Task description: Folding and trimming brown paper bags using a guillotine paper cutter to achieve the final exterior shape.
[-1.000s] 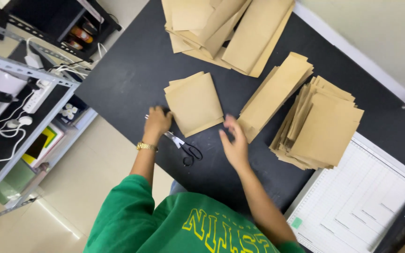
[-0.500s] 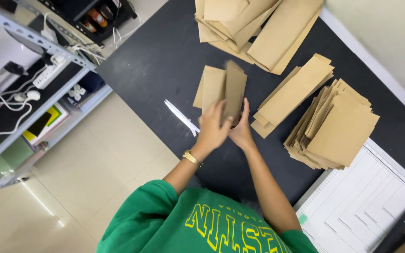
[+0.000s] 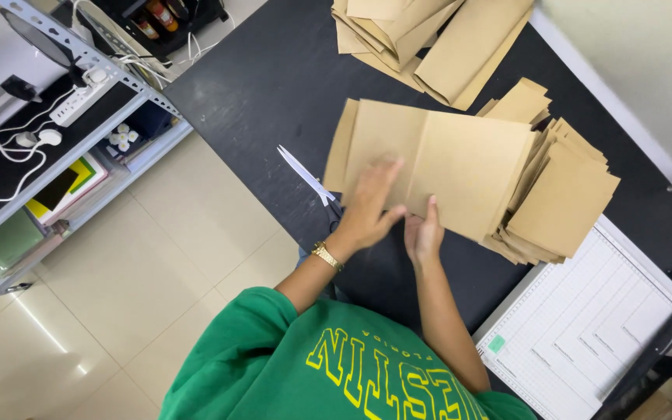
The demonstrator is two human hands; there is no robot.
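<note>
- Kraft paper sheet: centre of frame, opened flat on the black table, one vertical crease down the middle, matte brown.
- Left hand: fingers spread, palm pressed flat on the sheet's left half. No pinch.
- Right hand: at the sheet's lower edge, fingers together, tips touching the paper; cannot tell whether it is gripping.
- Scissors: one pair, just left of the left hand, blades pointing upper left.
- Stacks: one fanned pile touching the sheet's right edge, one loose heap at top centre.
- Open room: bare tabletop upper left of the sheet and below the hands.
- White gridded cutting mat: lower right, one.
</note>
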